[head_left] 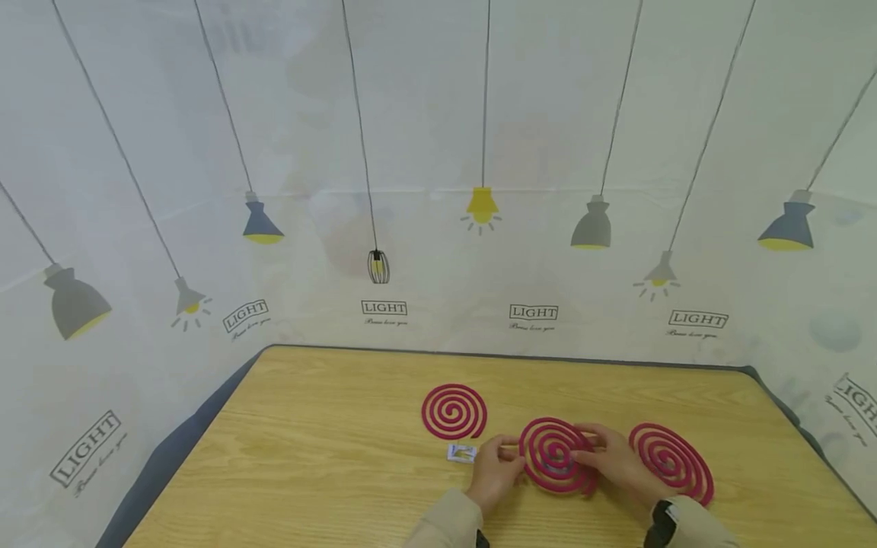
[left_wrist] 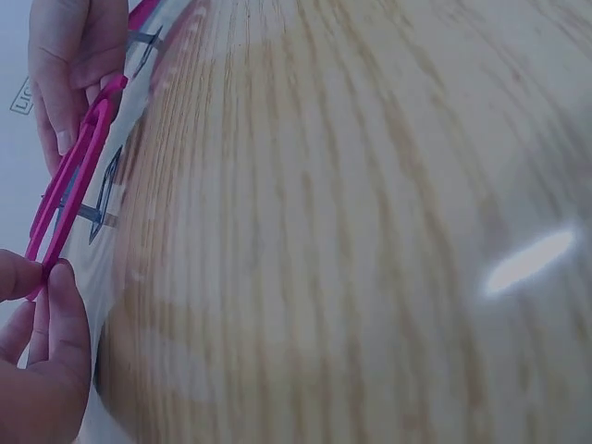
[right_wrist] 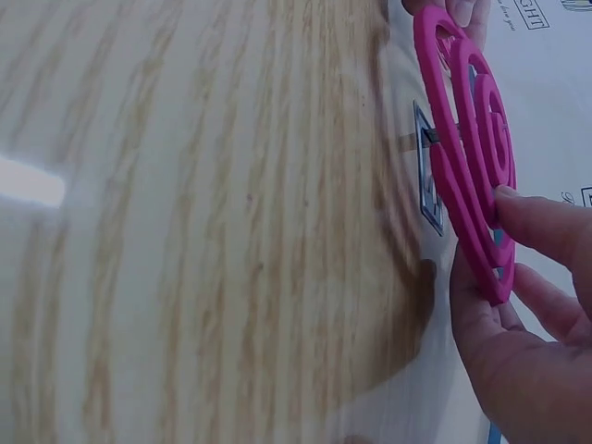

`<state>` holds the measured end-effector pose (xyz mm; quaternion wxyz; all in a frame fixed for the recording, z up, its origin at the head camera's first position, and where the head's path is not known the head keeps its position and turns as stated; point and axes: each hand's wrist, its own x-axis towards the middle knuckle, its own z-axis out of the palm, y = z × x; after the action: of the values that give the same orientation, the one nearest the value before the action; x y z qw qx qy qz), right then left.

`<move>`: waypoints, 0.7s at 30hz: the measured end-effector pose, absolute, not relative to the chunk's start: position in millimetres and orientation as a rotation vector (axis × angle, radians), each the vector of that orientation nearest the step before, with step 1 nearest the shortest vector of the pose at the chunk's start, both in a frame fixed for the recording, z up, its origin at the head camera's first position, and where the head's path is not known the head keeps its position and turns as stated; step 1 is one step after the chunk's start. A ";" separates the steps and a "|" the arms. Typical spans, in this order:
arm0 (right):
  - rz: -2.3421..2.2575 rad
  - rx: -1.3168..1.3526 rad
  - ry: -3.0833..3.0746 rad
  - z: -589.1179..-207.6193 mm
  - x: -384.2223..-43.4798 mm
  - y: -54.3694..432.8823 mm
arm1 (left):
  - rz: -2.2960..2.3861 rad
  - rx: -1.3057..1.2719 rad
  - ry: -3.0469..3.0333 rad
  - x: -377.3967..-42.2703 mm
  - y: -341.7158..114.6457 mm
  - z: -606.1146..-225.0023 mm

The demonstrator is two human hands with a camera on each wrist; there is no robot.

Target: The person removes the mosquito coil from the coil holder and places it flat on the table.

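Observation:
A pink mosquito coil (head_left: pixel 556 449) is held between both hands above the wooden table. At its left edge my left hand (head_left: pixel 495 470) pinches the rim between thumb and fingers. My right hand (head_left: pixel 620 466) grips the other side, its thumb (right_wrist: pixel 536 219) lying over the turns. Under the coil (right_wrist: pixel 462 129), a thin metal stand (right_wrist: pixel 428 176) shows in the right wrist view, its stem pointing up toward the middle of the spiral. The left wrist view shows this stand (left_wrist: pixel 104 196) edge-on beside the coil (left_wrist: pixel 79 176).
A second pink coil (head_left: pixel 454 411) lies flat to the left, with a small printed packet (head_left: pixel 462 454) just in front of it. Right of my right hand is a third coil (head_left: pixel 671 463). A printed curtain (head_left: pixel 438 327) borders the table's (head_left: pixel 329 441) back edge.

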<state>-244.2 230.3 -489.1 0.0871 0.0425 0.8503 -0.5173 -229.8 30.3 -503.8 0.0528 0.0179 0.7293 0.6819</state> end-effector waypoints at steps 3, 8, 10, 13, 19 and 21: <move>-1.528 0.129 2.523 -488.9 -246.2 226.6 | 2.040 0.048 2.229 -230.1 25.6 -503.8; -1.491 0.106 2.544 -488.7 -249.3 220.3 | 2.020 0.051 2.250 -230.0 18.1 -504.9; -1.495 0.093 2.543 -489.4 -250.4 217.7 | 2.018 0.049 2.258 -229.6 14.9 -505.6; -1.508 0.089 2.531 -490.0 -252.0 213.4 | 2.014 0.047 2.277 -228.2 10.8 -505.6; -1.523 0.053 2.521 -490.7 -253.9 207.3 | 2.044 0.043 2.295 -226.3 6.3 -505.4; -1.532 0.049 2.511 -491.8 -254.6 205.9 | 2.045 0.039 2.296 -226.6 4.9 -506.8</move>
<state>-254.6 205.9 -491.8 0.0999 0.0166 0.8493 -0.5181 -226.6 4.9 -506.8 0.0332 0.0125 0.7463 0.6647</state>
